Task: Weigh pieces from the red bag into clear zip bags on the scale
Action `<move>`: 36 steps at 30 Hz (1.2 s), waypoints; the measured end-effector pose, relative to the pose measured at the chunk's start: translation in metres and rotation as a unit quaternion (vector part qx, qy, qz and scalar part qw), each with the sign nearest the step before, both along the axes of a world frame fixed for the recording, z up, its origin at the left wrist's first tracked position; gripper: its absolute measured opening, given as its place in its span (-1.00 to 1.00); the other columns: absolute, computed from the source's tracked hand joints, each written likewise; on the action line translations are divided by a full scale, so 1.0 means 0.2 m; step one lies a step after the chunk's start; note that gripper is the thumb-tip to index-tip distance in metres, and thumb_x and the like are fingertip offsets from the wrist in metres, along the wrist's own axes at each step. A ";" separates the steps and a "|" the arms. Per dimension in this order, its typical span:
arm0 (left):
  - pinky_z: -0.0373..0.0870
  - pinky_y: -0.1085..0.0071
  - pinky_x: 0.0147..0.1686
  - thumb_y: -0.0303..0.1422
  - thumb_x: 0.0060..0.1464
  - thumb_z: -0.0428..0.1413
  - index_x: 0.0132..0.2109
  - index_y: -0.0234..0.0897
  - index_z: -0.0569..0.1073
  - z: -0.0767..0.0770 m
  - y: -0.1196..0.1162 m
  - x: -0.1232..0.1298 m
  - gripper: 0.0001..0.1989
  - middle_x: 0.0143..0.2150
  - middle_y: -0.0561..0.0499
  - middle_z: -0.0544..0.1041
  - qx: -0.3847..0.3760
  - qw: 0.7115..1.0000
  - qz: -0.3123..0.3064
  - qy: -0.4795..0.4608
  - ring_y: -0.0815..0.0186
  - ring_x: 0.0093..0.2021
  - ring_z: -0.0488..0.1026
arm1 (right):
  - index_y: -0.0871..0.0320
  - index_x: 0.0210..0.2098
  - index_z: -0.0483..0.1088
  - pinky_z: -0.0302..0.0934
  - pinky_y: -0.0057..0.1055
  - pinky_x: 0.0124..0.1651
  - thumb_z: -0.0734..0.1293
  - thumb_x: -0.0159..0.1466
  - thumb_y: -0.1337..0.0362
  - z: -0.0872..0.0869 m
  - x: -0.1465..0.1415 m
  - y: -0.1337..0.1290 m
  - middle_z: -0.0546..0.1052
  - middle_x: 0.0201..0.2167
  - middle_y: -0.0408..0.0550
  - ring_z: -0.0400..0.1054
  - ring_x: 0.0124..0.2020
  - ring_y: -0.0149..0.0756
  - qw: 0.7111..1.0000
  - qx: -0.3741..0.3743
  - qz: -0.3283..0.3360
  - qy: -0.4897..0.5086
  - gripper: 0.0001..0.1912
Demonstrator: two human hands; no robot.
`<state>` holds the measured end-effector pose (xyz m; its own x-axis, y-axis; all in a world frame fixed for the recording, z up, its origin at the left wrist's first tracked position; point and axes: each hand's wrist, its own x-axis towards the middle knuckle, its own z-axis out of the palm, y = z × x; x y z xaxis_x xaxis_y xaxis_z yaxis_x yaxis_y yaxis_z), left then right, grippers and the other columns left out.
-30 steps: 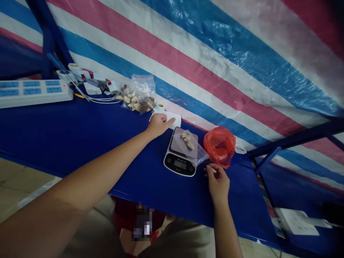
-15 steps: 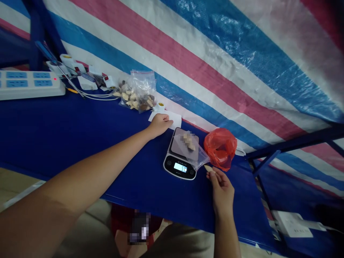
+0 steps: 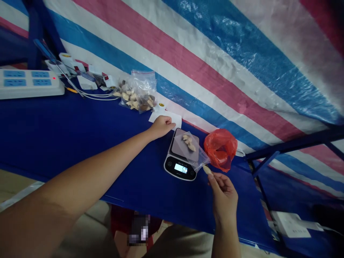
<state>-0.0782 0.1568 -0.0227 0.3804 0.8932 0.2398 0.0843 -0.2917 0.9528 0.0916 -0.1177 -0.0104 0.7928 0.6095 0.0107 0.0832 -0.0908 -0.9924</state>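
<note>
My right hand (image 3: 223,191) pinches a small beige, pointed piece (image 3: 207,170) between thumb and fingertips. It is just right of a digital kitchen scale (image 3: 180,168) with a lit display. On the scale lies a clear plastic bag (image 3: 200,157), its end reaching toward the pinched piece. Several beige lumps (image 3: 189,143) are on or in the bag; which, I cannot tell. My left hand (image 3: 162,127) is closed in a fist over a white paper (image 3: 177,119), left of the scale. No object shows in that fist, though its palm side is hidden.
An orange-red plastic bag (image 3: 220,148) stands open right of the scale. A clear zip bag of beige pieces (image 3: 138,95) lies behind my left hand. Further left are white cables (image 3: 100,96) and a power strip (image 3: 29,84). A striped tarp (image 3: 188,64) rises behind the blue table (image 3: 80,132).
My right hand has shifted slightly right, and the piece in it is turned more downward. My left fist has moved a little right. The last display digit differs.
</note>
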 end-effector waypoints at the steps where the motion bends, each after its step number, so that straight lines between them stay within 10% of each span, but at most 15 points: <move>1: -0.05 0.37 -0.46 -0.32 -0.05 0.16 -0.58 -0.20 0.01 0.00 0.00 0.00 -0.57 -0.61 0.17 0.00 0.002 1.000 -0.001 0.000 0.44 -0.53 -0.01 | 0.16 -0.27 0.54 0.44 -0.45 -0.24 0.65 -0.02 0.11 0.01 -0.02 0.04 0.66 -0.31 -0.07 0.54 -0.30 -0.32 1.000 0.001 0.014 0.016 -0.58; 5: -0.06 0.38 -0.46 -0.31 -0.06 0.16 -0.58 -0.20 0.02 -0.01 0.01 0.00 -0.58 -0.62 0.18 0.01 -0.001 1.000 -0.002 -0.002 0.44 -0.53 -0.01 | 0.17 -0.20 0.57 0.50 -0.22 -0.01 0.64 0.00 0.11 -0.01 -0.05 0.09 0.66 -0.15 0.05 0.60 -0.13 -0.14 0.995 0.015 0.063 0.076 -0.55; 11: -0.07 0.37 -0.47 -0.33 -0.05 0.17 -0.58 -0.20 0.02 -0.01 0.01 0.00 -0.58 -0.61 0.17 0.00 -0.007 1.000 -0.004 -0.004 0.44 -0.53 -0.01 | 0.15 -0.26 0.52 0.46 -0.05 0.02 0.52 0.10 0.04 -0.03 0.28 0.00 0.64 -0.29 0.00 0.59 -0.21 -0.09 0.994 -0.016 -0.060 -0.085 -0.65; 16: -0.06 0.36 -0.47 -0.34 -0.05 0.16 -0.58 -0.20 0.03 -0.01 0.00 0.00 -0.59 -0.61 0.17 0.02 -0.007 1.000 0.001 -0.001 0.44 -0.53 -0.01 | 0.21 -0.09 0.59 0.31 -0.01 0.10 0.22 0.26 0.15 0.08 0.66 0.30 0.64 -0.12 0.24 0.51 -0.03 0.08 0.859 -0.272 0.030 -0.432 -0.59; 21: -0.07 0.36 -0.47 -0.33 -0.05 0.16 -0.58 -0.20 0.02 0.00 0.01 0.00 -0.59 -0.61 0.17 0.02 -0.005 1.000 0.003 0.000 0.44 -0.53 -0.01 | 0.21 -0.02 0.59 0.31 -0.09 0.05 0.30 0.23 0.11 0.02 0.76 0.52 0.64 -0.10 0.22 0.51 -0.06 0.05 0.836 -0.300 0.090 -0.451 -0.56; 36: -0.06 0.36 -0.46 -0.37 -0.05 0.17 -0.58 -0.21 0.02 0.00 0.00 0.01 -0.58 -0.61 0.17 0.02 -0.010 1.000 0.003 0.008 0.44 -0.53 0.00 | 0.22 0.07 0.54 0.30 -0.07 0.00 0.22 0.33 0.12 -0.07 0.81 0.56 0.61 -0.08 0.28 0.49 -0.08 0.11 0.813 -0.347 0.079 -0.462 -0.54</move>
